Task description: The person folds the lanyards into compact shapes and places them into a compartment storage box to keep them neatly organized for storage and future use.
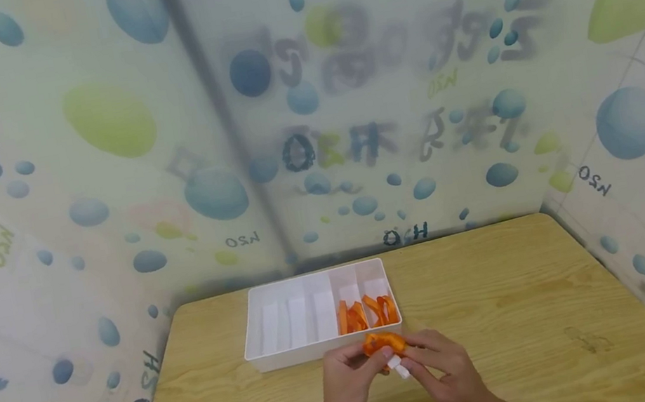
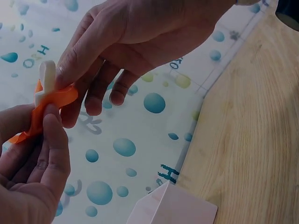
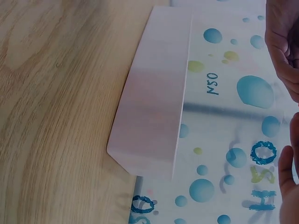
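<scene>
Both hands meet above the table just in front of the white tray. Between them is an orange flexible band (image 1: 386, 341) with a small white plastic piece (image 1: 398, 365) on it. My left hand (image 1: 349, 381) pinches the orange band between thumb and fingers; in the left wrist view the band (image 2: 60, 97) loops around the white piece (image 2: 47, 77). Thumb and forefinger of my right hand (image 1: 449, 365) grip the band and white piece from the other side, its remaining fingers loosely bent. The right wrist view catches only parts of both hands at its edge.
The white divided tray (image 1: 285, 358) stands near the wall. Two right-hand compartments hold several orange bands (image 1: 351, 317). The wooden table (image 1: 526, 309) meets patterned walls at the back and sides. A dark object (image 2: 288, 13) shows in the left wrist view's upper corner.
</scene>
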A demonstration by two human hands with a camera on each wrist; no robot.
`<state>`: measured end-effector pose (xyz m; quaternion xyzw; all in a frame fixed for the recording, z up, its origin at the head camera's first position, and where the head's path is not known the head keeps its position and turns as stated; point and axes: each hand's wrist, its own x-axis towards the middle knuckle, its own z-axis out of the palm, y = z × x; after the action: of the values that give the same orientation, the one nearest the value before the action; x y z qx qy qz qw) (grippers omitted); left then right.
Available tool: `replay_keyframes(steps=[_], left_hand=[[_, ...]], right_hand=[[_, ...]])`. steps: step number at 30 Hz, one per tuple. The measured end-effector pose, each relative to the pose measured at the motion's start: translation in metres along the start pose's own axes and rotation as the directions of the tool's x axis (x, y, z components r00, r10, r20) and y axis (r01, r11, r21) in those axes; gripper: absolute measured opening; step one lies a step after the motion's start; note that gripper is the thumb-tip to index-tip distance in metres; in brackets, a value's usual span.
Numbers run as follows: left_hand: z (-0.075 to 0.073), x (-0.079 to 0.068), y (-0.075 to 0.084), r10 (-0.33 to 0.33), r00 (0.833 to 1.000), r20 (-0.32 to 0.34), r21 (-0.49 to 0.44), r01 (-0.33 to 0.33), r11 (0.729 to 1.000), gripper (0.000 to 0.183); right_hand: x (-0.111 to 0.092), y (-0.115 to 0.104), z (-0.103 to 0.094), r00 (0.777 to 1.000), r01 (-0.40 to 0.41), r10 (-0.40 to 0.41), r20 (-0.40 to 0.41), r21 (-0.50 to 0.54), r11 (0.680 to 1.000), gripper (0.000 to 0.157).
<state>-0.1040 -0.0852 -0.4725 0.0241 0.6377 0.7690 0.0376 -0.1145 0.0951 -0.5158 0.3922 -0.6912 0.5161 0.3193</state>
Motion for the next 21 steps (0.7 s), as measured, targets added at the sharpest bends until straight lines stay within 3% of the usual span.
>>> replay_keyframes(steps=[2,7,11,17,21], left_hand=[[0.0,0.0,0.0,0.006,1.0,0.002,-0.005,-0.006,1.0,0.025],[-0.005,0.002,-0.001,0.024,1.0,-0.011,0.01,-0.024,1.0,0.025],[-0.01,0.006,-0.002,0.048,0.998,-0.031,0.028,-0.048,0.998,0.023],[-0.016,0.011,-0.004,0.118,0.992,-0.041,0.109,-0.113,0.988,0.016],[-0.017,0.012,-0.005,0.129,0.991,-0.025,0.134,-0.125,0.983,0.015]], right_hand=[[0.0,0.002,0.001,0.998,0.039,-0.038,-0.04,0.018,0.999,0.017],[0.002,0.002,0.001,0.999,0.023,-0.022,-0.046,0.017,1.0,0.017],[0.003,0.0,0.0,0.999,-0.031,0.031,-0.03,-0.01,0.999,0.021],[0.005,0.0,0.001,0.986,-0.167,0.167,-0.007,0.013,0.986,0.043],[0.006,0.001,0.005,0.993,-0.121,0.121,0.008,0.002,0.993,0.043]])
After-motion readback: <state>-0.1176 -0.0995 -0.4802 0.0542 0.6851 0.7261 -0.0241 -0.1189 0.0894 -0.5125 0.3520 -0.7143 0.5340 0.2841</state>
